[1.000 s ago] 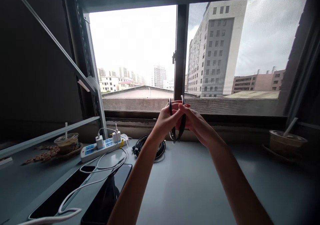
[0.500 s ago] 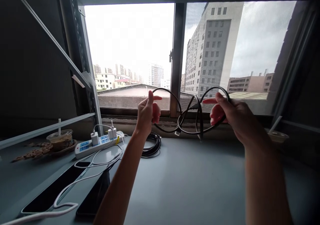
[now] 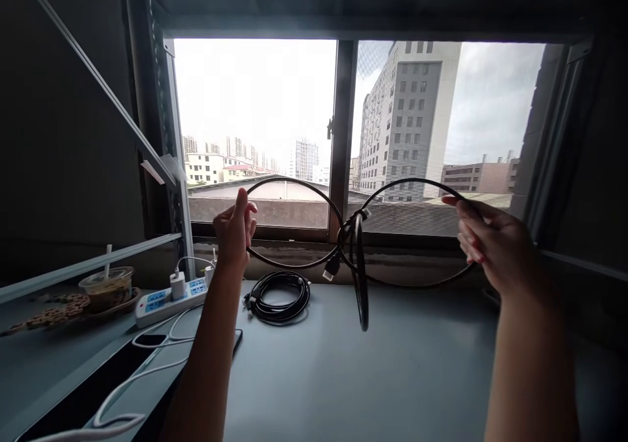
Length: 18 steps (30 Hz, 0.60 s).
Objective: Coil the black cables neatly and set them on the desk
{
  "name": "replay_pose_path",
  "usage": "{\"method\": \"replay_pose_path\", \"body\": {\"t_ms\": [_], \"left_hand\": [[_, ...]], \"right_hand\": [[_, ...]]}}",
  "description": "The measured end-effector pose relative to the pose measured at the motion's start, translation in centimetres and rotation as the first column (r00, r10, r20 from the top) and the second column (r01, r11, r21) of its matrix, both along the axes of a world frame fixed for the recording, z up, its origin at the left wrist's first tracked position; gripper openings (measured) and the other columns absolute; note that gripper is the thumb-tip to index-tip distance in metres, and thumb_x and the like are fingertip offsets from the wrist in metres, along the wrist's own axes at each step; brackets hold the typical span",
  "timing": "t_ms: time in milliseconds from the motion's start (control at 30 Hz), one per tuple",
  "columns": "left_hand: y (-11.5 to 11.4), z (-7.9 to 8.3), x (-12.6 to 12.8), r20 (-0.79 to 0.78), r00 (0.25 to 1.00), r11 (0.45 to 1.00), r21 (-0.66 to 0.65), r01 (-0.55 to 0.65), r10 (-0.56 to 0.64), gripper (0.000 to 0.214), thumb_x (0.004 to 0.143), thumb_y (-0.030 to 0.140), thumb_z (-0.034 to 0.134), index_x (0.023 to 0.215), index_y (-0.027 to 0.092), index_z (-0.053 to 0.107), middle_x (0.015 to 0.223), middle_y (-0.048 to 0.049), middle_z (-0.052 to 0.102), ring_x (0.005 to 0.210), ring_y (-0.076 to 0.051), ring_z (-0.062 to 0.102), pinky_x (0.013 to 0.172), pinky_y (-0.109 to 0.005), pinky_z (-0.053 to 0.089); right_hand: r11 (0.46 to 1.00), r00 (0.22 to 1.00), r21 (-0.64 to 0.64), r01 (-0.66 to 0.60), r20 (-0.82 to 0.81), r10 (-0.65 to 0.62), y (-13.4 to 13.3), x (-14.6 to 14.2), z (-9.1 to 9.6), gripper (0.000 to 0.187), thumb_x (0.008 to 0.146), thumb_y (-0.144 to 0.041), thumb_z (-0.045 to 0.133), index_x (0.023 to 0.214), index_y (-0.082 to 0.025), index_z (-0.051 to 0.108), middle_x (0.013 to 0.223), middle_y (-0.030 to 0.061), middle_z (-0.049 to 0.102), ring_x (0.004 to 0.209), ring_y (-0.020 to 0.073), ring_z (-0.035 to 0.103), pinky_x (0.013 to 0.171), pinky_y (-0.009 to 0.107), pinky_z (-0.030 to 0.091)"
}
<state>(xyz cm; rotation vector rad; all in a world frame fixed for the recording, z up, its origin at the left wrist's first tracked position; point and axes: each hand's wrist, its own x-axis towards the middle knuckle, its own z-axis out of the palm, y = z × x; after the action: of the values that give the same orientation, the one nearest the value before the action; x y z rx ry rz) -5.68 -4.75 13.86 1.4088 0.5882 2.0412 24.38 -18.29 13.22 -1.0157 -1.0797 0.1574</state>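
A black cable (image 3: 294,180) hangs in loops between my two hands, above the table. My left hand (image 3: 233,229) is closed around the left loop, thumb up. On the other side my right hand (image 3: 485,236) grips the right loop. Where the loops cross in the middle, the cable is tangled, and a narrow loop dangles below. Two plugs show there: one connector (image 3: 331,267) points down, and another connector (image 3: 364,214) sits higher up. It looks like an HDMI cable. Behind and below lies a second black cable (image 3: 279,314), coiled on the table.
A white power strip (image 3: 152,314) with chargers stands at the left. White cords run past two dark phones, partly behind my left arm. A plastic cup (image 3: 105,288) with a straw is farther left. A window (image 3: 260,115) faces me.
My hands have moved apart, the left one leftward and the right one rightward. Between them the cable loops are stretched wider, and the narrow loop hangs lower. The view has tilted up slightly.
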Motion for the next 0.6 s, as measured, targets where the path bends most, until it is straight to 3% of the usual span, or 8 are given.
{"method": "replay_pose_path", "body": {"t_ms": [100, 167, 267, 367, 400, 467, 533, 600], "left_hand": [[1.2, -0.6, -0.5, -0.172, 0.954, 0.969, 0.024, -0.244, 0.245, 0.037, 0.075, 0.047, 0.056, 0.051, 0.018, 0.054, 0.032, 0.0081, 0.025, 0.029, -0.002, 0.021, 0.032, -0.019, 0.013], [1.8, -0.9, -0.3, -0.217, 0.923, 0.947, 0.032, -0.320, 0.319, 0.039, 0.074, 0.048, 0.056, 0.050, 0.017, 0.054, 0.033, 0.0077, 0.026, 0.030, -0.002, 0.021, 0.032, -0.019, 0.013], [1.9, -0.9, 0.4, -0.176, 0.970, 0.983, -0.045, -0.177, 0.167, 0.038, 0.072, 0.048, 0.057, 0.051, 0.017, 0.052, 0.032, 0.0084, 0.025, 0.028, -0.003, 0.021, 0.031, -0.019, 0.012], [0.9, -0.6, 1.5, -0.137, 0.969, 0.973, -0.139, 0.185, -0.204, 0.036, 0.073, 0.043, 0.058, 0.050, 0.018, 0.045, 0.032, 0.0094, 0.023, 0.027, -0.003, 0.017, 0.030, -0.020, 0.009], [0.4, -0.5, 2.0, -0.156, 0.923, 0.929, -0.185, 0.322, -0.351, 0.038, 0.074, 0.042, 0.057, 0.049, 0.019, 0.042, 0.032, 0.0096, 0.021, 0.027, -0.003, 0.016, 0.030, -0.020, 0.009], [-0.6, -0.6, 3.0, -0.240, 0.750, 0.778, -0.332, 0.533, -0.617, 0.040, 0.077, 0.041, 0.054, 0.047, 0.019, 0.040, 0.033, 0.0094, 0.018, 0.028, -0.003, 0.014, 0.031, -0.021, 0.009], [-1.4, -1.0, 4.2, -0.323, 0.531, 0.618, -0.492, 0.613, -0.784, 0.041, 0.079, 0.041, 0.051, 0.045, 0.019, 0.042, 0.034, 0.0082, 0.021, 0.028, -0.004, 0.016, 0.032, -0.022, 0.012], [-1.8, -1.8, 5.6, -0.356, 0.364, 0.509, -0.581, 0.634, -0.860, 0.045, 0.080, 0.041, 0.049, 0.042, 0.020, 0.040, 0.033, 0.0066, 0.023, 0.028, -0.005, 0.020, 0.033, -0.023, 0.016]], "right_hand": [[0.998, 0.999, -0.065, -0.005, -0.033, 0.003, -0.6, 0.3, 0.1, 0.033, 0.067, -0.040, 0.068, 0.092, -0.017, 0.067, 0.040, -0.0083, 0.029, 0.030, 0.0028, 0.020, 0.031, 0.020, 0.014], [0.996, 0.997, -0.073, -0.047, -0.056, 0.043, -0.6, 0.4, 0.0, 0.033, 0.065, -0.037, 0.069, 0.090, -0.017, 0.068, 0.039, -0.0087, 0.027, 0.030, 0.0023, 0.020, 0.031, 0.020, 0.013], [0.992, 0.989, -0.037, -0.119, -0.087, 0.115, -0.1, 0.1, 0.0, 0.029, 0.066, -0.035, 0.068, 0.088, -0.016, 0.068, 0.041, -0.0086, 0.029, 0.030, 0.0017, 0.020, 0.030, 0.019, 0.014], [0.994, 0.991, -0.028, -0.105, -0.089, 0.102, 0.5, -0.8, 0.2, 0.031, 0.067, -0.034, 0.067, 0.091, -0.014, 0.067, 0.041, -0.0087, 0.030, 0.030, 0.0014, 0.020, 0.028, 0.018, 0.013], [0.995, 0.993, -0.036, -0.093, -0.080, 0.090, 0.6, -1.2, 0.2, 0.032, 0.068, -0.035, 0.067, 0.092, -0.014, 0.067, 0.041, -0.0087, 0.030, 0.030, 0.0014, 0.021, 0.028, 0.017, 0.013], [0.996, 0.996, -0.057, -0.074, -0.058, 0.071, 0.7, -1.9, 0.3, 0.035, 0.068, -0.037, 0.066, 0.094, -0.014, 0.067, 0.041, -0.0085, 0.031, 0.030, 0.0015, 0.021, 0.027, 0.016, 0.013], [0.995, 0.997, -0.071, -0.070, -0.029, 0.068, 0.7, -2.6, 0.5, 0.037, 0.067, -0.040, 0.067, 0.095, -0.015, 0.068, 0.040, -0.0083, 0.031, 0.031, 0.0017, 0.022, 0.026, 0.015, 0.013], [0.995, 0.998, -0.078, -0.065, 0.009, 0.066, 0.5, -3.1, 0.6, 0.038, 0.065, -0.043, 0.067, 0.093, -0.017, 0.069, 0.039, -0.0082, 0.031, 0.031, 0.0021, 0.022, 0.026, 0.014, 0.012]]}}
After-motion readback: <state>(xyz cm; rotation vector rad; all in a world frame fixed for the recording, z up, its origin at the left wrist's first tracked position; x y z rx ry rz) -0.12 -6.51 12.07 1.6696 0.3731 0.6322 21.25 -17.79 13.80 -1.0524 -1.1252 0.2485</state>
